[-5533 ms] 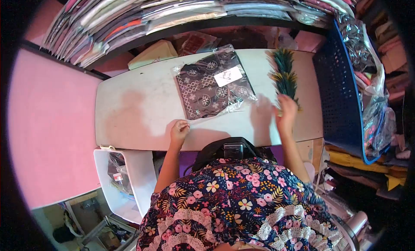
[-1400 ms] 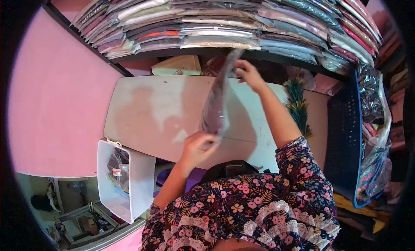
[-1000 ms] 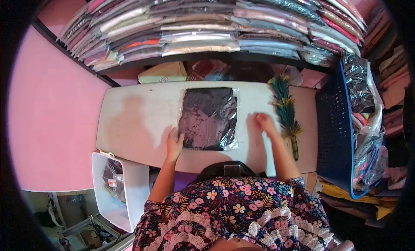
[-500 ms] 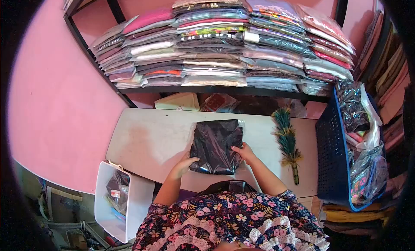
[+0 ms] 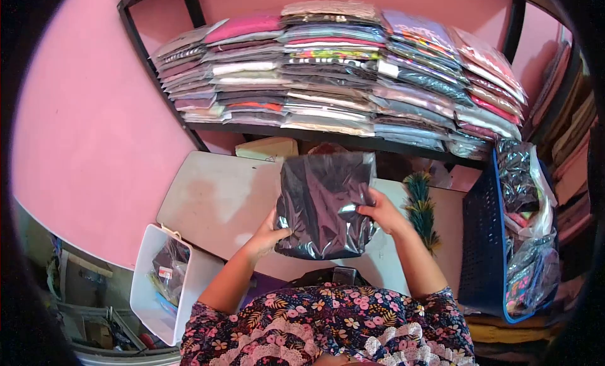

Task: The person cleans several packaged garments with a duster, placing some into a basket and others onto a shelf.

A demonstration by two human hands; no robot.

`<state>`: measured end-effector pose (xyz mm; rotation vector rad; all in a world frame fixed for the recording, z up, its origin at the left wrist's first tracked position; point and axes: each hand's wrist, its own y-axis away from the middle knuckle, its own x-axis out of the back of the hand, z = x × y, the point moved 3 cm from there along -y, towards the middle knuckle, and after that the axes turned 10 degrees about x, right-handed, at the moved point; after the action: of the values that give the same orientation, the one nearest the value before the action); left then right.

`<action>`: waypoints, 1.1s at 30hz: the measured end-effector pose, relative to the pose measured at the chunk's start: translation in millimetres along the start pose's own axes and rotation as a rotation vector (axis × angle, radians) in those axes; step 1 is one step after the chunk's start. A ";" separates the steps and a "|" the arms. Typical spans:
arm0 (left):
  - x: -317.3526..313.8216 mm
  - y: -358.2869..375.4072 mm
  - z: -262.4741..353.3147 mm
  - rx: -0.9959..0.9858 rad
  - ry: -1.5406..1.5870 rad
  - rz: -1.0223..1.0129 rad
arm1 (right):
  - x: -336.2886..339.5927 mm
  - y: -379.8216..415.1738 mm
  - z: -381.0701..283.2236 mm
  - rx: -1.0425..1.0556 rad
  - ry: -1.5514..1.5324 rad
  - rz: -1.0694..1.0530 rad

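A folded dark garment in a clear plastic bag (image 5: 324, 202) is held up over the white table (image 5: 195, 199). My left hand (image 5: 268, 237) grips its lower left edge, thumb on top. On the right edge, my right hand (image 5: 381, 211) closes round the bag with the thumb laid over the front. Light glints off the plastic near both thumbs. The fingers beneath the bag are hidden.
Stacks of bagged garments (image 5: 331, 70) fill the black shelf (image 5: 340, 136) behind the table. A green feathery duster (image 5: 421, 208) lies at right, beside a blue basket (image 5: 482, 234) of bagged clothes. A white bin (image 5: 142, 290) with bagged items stands at left.
Both hands have lifted the bagged garment off the table toward the camera, and it looks larger now. The head view has shifted a little, moving the shelf right and down in the picture.
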<state>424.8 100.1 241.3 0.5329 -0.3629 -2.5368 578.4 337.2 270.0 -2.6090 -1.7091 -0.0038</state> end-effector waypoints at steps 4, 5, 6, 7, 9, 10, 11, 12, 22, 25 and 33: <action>-3.8 22.8 46.6 -0.169 -0.054 -0.015 | -7.3 -0.7 -82.2 0.174 0.041 -0.019; -7.6 28.7 63.8 -0.239 -0.059 -0.061 | -9.5 -2.6 -102.0 0.224 0.063 -0.030; -6.0 31.5 77.4 -0.243 -0.055 -0.054 | -12.1 -5.2 -120.5 0.273 0.087 -0.039; -3.7 34.0 91.1 -0.289 -0.108 -0.053 | -13.8 -9.2 -136.7 0.351 0.104 -0.054; -2.6 41.7 122.6 -0.324 -0.150 -0.023 | -16.1 -18.2 -167.8 0.357 0.161 -0.055; 3.7 42.9 140.4 -0.328 -0.150 -0.016 | -22.3 -25.1 -184.5 0.351 0.136 -0.048; 13.5 42.5 160.8 -0.410 -0.214 -0.005 | -29.6 -36.4 -200.2 0.383 0.160 -0.038; 20.1 42.3 181.0 -0.492 -0.281 0.007 | -34.8 -47.0 -215.4 0.418 0.181 -0.027; 96.4 -32.7 379.1 -0.755 -0.346 0.025 | -56.7 -232.4 -321.3 0.658 0.353 0.036; 121.8 -69.1 432.2 -0.791 -0.423 0.010 | -60.5 -292.1 -344.3 0.706 0.357 0.119; 200.1 -183.6 520.8 -0.779 -0.530 0.238 | -60.4 -426.7 -370.4 0.670 0.813 0.278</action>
<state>-40.2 222.3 578.6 -0.4523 0.3671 -2.2992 167.0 444.8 646.9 -1.9053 -0.8606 -0.3603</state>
